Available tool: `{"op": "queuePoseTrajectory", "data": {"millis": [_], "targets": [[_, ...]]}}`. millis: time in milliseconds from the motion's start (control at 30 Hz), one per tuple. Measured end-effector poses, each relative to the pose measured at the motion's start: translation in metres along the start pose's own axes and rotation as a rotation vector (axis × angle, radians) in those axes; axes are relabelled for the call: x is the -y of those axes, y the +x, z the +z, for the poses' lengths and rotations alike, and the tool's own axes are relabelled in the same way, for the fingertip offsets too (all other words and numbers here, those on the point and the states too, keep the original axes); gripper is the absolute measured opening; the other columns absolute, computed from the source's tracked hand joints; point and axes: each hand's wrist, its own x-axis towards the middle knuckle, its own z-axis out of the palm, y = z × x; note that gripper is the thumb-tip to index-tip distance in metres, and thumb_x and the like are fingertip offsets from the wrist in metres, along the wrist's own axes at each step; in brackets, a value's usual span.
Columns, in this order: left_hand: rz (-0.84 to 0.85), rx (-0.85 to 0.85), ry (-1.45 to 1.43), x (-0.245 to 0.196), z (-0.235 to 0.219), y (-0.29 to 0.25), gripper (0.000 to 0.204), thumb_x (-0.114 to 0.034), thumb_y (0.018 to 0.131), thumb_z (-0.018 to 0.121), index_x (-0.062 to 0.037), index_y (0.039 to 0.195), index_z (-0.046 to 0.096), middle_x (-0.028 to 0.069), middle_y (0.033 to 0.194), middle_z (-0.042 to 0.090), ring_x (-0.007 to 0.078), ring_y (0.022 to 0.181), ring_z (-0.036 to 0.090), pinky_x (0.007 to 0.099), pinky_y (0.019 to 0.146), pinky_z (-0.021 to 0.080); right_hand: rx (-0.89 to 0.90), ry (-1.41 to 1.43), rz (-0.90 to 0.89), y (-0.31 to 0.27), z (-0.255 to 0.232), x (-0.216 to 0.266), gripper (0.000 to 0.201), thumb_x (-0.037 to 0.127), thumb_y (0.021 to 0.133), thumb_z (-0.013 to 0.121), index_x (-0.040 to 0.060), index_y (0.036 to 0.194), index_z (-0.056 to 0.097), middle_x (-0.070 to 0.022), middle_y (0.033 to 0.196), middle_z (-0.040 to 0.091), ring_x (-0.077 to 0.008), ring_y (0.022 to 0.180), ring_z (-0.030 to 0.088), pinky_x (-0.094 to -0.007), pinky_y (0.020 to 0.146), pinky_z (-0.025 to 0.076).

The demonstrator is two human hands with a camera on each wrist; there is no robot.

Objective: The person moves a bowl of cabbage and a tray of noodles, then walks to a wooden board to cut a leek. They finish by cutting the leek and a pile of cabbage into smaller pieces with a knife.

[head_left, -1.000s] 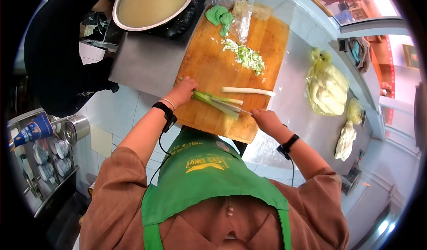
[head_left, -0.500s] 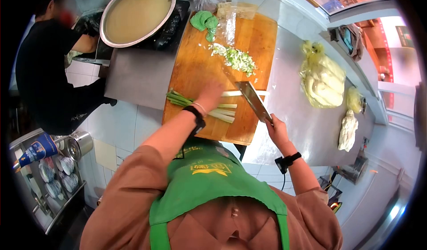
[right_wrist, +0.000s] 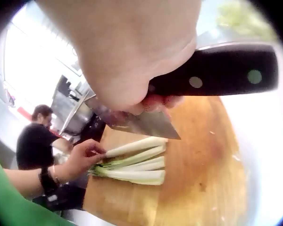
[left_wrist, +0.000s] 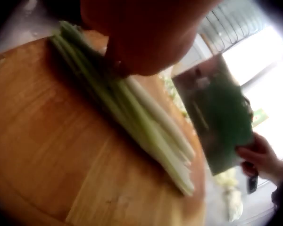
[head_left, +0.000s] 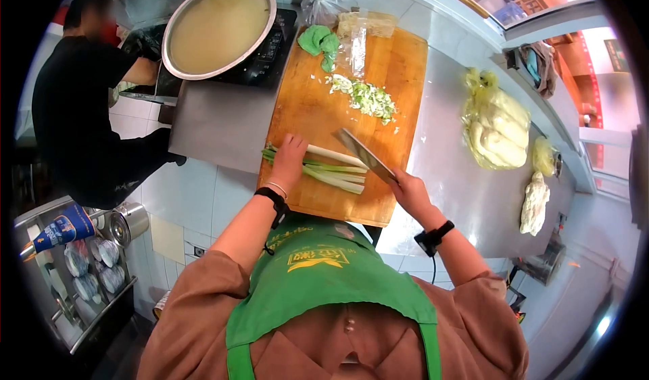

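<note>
Several long green onion stalks (head_left: 334,176) lie side by side on the wooden cutting board (head_left: 324,207), green ends to the left and white ends to the right. My left hand (head_left: 291,158) pinches the upper white green onion (right_wrist: 132,147) near its left end, over the other stalks. My right hand (head_left: 411,189) grips the dark handle (right_wrist: 217,70) of a cleaver (head_left: 365,153). Its broad blade (left_wrist: 212,113) is raised beside the white ends. Chopped green onion (head_left: 372,101) lies in a pile farther up the board.
A green cloth (head_left: 318,40) and plastic wrap (head_left: 358,49) lie at the board's far end. A large pot (head_left: 220,32) of cloudy liquid stands on the cooktop at left. Yellow bagged food (head_left: 499,126) rests on the metal counter. Another person (head_left: 81,109) sits at left.
My left hand left the stalks, reached right to the separate white green onion, and brought it left against the others. The cleaver rose from the stalks' ends and stays lifted.
</note>
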Motion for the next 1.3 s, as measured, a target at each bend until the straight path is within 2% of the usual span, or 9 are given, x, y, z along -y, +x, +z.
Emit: {"op": "queuePoseTrajectory", "data": {"millis": [167,300,533,667,833,900,1000,1200,1300], "targets": [[0.004,-0.214,-0.089,0.0,0.011,-0.016,0.024,0.0,0.08,0.06,-0.0021,0.103,0.064,0.012,0.113,0.063,0.0336,0.113,0.058,0.041,0.089,0.055,0.15,-0.039,-0.136,0.059,0.002,0.023,0.017,0.023,0.1,0.058,0.0065,0.105,0.056,-0.0204,0.082,0.066,-0.0438,0.077,0.064,-0.0521,0.067,0.051],[-0.023,-0.248,-0.053,0.001,0.019,-0.024,0.025,-0.001,0.08,0.06,-0.0018,0.104,0.065,0.0118,0.114,0.064,0.0336,0.116,0.059,0.0404,0.092,0.055,0.322,-0.095,-0.233,0.101,0.003,0.029,0.02,0.022,0.1,0.057,0.007,0.112,0.059,-0.0216,0.083,0.067,-0.0451,0.079,0.065,-0.0539,0.07,0.052],[-0.069,-0.299,-0.087,-0.001,0.022,-0.026,0.025,-0.001,0.079,0.06,-0.0028,0.103,0.066,0.0119,0.111,0.066,0.0334,0.114,0.06,0.0408,0.091,0.055,0.452,-0.147,-0.287,0.139,0.005,0.051,0.017,0.021,0.098,0.057,0.0056,0.107,0.059,-0.023,0.084,0.067,-0.0462,0.082,0.065,-0.054,0.072,0.052],[-0.092,-0.324,-0.062,-0.001,0.027,-0.026,0.025,-0.001,0.078,0.06,-0.0044,0.102,0.067,0.0104,0.108,0.066,0.0326,0.112,0.061,0.0401,0.089,0.056,0.464,-0.168,-0.299,0.143,0.021,0.053,0.017,0.019,0.098,0.058,0.0058,0.108,0.056,-0.0232,0.087,0.067,-0.0463,0.085,0.065,-0.0537,0.073,0.052],[-0.096,-0.328,-0.079,-0.001,0.023,-0.023,0.019,-0.001,0.078,0.06,-0.0051,0.096,0.065,0.0095,0.103,0.065,0.0304,0.108,0.062,0.0384,0.086,0.056,0.469,-0.157,-0.308,0.103,-0.015,0.014,0.014,0.017,0.098,0.057,0.0056,0.106,0.055,-0.0234,0.088,0.067,-0.0458,0.086,0.066,-0.0534,0.073,0.052],[-0.108,-0.302,-0.092,-0.004,0.021,-0.022,0.017,-0.001,0.078,0.06,-0.0051,0.094,0.064,0.0095,0.101,0.064,0.0298,0.107,0.062,0.038,0.084,0.055,0.535,-0.221,-0.123,0.082,-0.027,0.009,0.013,0.018,0.099,0.057,0.0064,0.106,0.055,-0.0224,0.088,0.067,-0.0446,0.085,0.066,-0.0527,0.072,0.052],[-0.083,-0.331,-0.082,-0.005,0.016,-0.02,0.014,-0.001,0.079,0.06,-0.005,0.092,0.062,0.0094,0.099,0.063,0.029,0.104,0.062,0.0384,0.082,0.055,0.437,-0.186,-0.156,0.068,0.012,-0.027,0.014,0.02,0.1,0.057,0.0076,0.106,0.055,-0.0208,0.085,0.067,-0.0434,0.082,0.066,-0.052,0.071,0.052],[-0.181,-0.237,-0.148,-0.003,0.003,-0.001,0.018,0.004,0.082,0.058,-0.0028,0.099,0.063,0.0111,0.105,0.061,0.0342,0.104,0.057,0.0407,0.086,0.052,0.255,-0.07,-0.214,0.059,-0.01,-0.013,0.016,0.022,0.1,0.059,0.0073,0.105,0.055,-0.0201,0.079,0.066,-0.0439,0.076,0.065,-0.0518,0.067,0.052],[-0.022,-0.094,-0.142,0.005,0.002,0.006,0.022,0.002,0.081,0.057,-0.0027,0.102,0.062,0.0124,0.103,0.058,0.0352,0.11,0.054,0.0432,0.083,0.052,0.212,-0.02,-0.069,0.056,-0.021,-0.008,0.016,0.022,0.1,0.059,0.0072,0.107,0.056,-0.0202,0.084,0.067,-0.0436,0.081,0.065,-0.0505,0.069,0.052]]}}
